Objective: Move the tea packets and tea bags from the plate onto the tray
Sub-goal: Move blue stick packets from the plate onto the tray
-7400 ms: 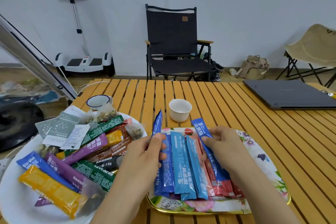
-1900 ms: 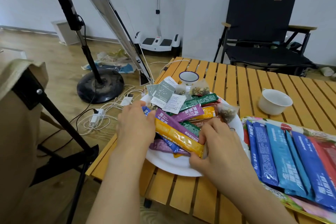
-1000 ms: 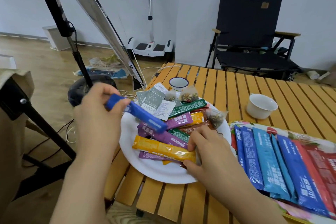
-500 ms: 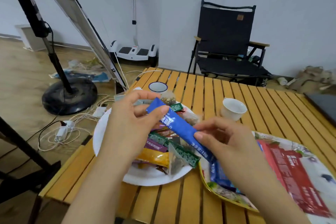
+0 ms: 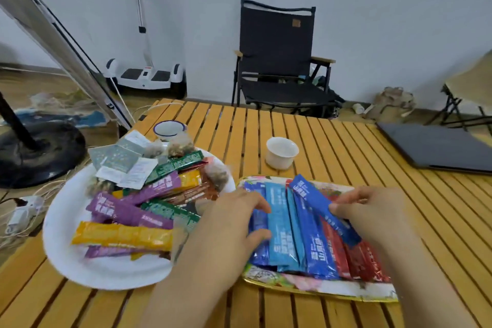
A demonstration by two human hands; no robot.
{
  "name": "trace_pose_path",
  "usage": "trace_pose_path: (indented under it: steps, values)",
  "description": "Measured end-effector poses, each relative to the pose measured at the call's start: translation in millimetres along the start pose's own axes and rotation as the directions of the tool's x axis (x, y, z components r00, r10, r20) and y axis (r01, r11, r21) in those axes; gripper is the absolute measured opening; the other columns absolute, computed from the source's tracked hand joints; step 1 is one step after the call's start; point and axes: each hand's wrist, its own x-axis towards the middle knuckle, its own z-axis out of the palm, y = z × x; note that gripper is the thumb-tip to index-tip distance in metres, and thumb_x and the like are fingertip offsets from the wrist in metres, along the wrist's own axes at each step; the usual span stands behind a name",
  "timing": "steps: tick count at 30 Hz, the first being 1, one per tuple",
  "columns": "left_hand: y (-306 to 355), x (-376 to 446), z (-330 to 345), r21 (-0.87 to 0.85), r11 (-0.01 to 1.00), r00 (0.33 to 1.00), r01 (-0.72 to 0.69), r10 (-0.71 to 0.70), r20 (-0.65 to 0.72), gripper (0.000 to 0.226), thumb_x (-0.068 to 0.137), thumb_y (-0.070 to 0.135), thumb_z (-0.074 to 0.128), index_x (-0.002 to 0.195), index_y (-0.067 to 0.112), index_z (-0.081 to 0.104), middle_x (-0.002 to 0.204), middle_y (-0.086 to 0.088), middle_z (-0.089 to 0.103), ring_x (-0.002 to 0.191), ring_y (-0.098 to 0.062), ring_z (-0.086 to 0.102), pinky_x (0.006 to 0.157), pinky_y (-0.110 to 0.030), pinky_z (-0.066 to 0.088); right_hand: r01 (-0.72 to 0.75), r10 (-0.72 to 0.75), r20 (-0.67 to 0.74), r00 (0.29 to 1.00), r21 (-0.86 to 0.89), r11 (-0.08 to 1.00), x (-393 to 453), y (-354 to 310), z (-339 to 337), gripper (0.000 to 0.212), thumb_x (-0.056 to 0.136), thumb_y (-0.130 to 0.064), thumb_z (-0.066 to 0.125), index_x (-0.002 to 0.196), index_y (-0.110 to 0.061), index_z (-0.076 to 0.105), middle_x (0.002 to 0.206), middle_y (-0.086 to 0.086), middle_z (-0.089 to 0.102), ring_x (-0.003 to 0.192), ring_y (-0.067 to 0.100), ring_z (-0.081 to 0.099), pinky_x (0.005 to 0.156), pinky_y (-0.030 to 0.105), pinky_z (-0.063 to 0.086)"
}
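Observation:
A white plate [image 5: 66, 253] at the left holds a heap of tea packets: a yellow one [image 5: 119, 237], purple ones [image 5: 125, 212], green ones [image 5: 175, 165] and paper-tagged tea bags [image 5: 125, 165]. The floral tray [image 5: 319, 287] at the right carries a row of blue packets [image 5: 282, 231] and red packets [image 5: 359, 258]. My right hand [image 5: 372, 210] pinches a dark blue packet [image 5: 316, 200] that lies slanted across the row. My left hand [image 5: 234, 224] rests with spread fingers on the leftmost blue packets at the tray's edge.
A white cup [image 5: 281, 152] stands behind the tray and a blue-rimmed mug [image 5: 169, 129] behind the plate. A closed laptop [image 5: 436, 146] lies at the far right of the slatted wooden table [image 5: 332, 141]. A black chair [image 5: 279, 61] and a fan base [image 5: 40, 152] stand beyond.
The dark blue packet has travelled from above the plate over to the tray. My left hand let it go and now lies on the blue row; my right hand holds it.

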Motion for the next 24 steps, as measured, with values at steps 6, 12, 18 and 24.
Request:
trace_pose_path:
  steps: [6, 12, 18, 24]
  values:
    - [3.4, 6.3, 16.6, 0.048, 0.998, 0.988, -0.028, 0.020, 0.155, 0.043, 0.081, 0.043, 0.066, 0.120, 0.041, 0.047, 0.124, 0.020, 0.042, 0.119, -0.003, 0.039, 0.097, -0.022, 0.035, -0.003, 0.053, 0.257, 0.965, -0.191, 0.982, -7.4, -7.0, 20.1, 0.019, 0.075, -0.014, 0.077, 0.073, -0.007, 0.059, 0.078, 0.011, 0.069, 0.070, 0.020, 0.065, 0.061, 0.030, 0.051]
    - [1.6, 5.5, 18.1, 0.071, 0.996, 0.988, -0.045, 0.034, 0.148, 0.045, 0.081, 0.046, 0.064, 0.122, 0.042, 0.045, 0.126, 0.021, 0.040, 0.120, -0.002, 0.036, 0.099, -0.022, 0.036, 0.127, -0.078, 0.229, 0.970, -0.211, 0.969, -5.9, -5.1, 18.4, 0.024, 0.077, -0.020, 0.076, 0.093, -0.021, 0.058, 0.099, 0.004, 0.060, 0.076, 0.011, 0.057, 0.044, 0.017, 0.034]
    - [0.7, 5.8, 19.3, 0.067, 0.996, 0.989, -0.050, 0.040, 0.144, 0.043, 0.081, 0.047, 0.064, 0.121, 0.042, 0.046, 0.126, 0.020, 0.041, 0.120, -0.003, 0.038, 0.099, -0.024, 0.036, 0.108, -0.037, 0.286, 0.958, -0.237, 0.966, -3.6, -1.5, 22.9, 0.020, 0.078, -0.022, 0.076, 0.083, -0.024, 0.056, 0.100, 0.008, 0.066, 0.084, 0.019, 0.066, 0.051, 0.023, 0.047]
    - [-13.7, 5.8, -4.4, 0.040, 0.998, 0.999, -0.038, 0.038, 0.002, 0.030, 0.083, 0.046, 0.060, 0.112, 0.043, 0.052, 0.121, 0.022, 0.046, 0.117, 0.002, 0.039, 0.097, -0.021, 0.038, 0.141, -0.086, 0.259, 0.962, -0.200, 0.970, -0.3, -2.8, 20.2, 0.011, 0.083, -0.026, 0.069, 0.086, -0.019, 0.060, 0.099, 0.001, 0.065, 0.077, 0.014, 0.061, 0.048, 0.019, 0.038]
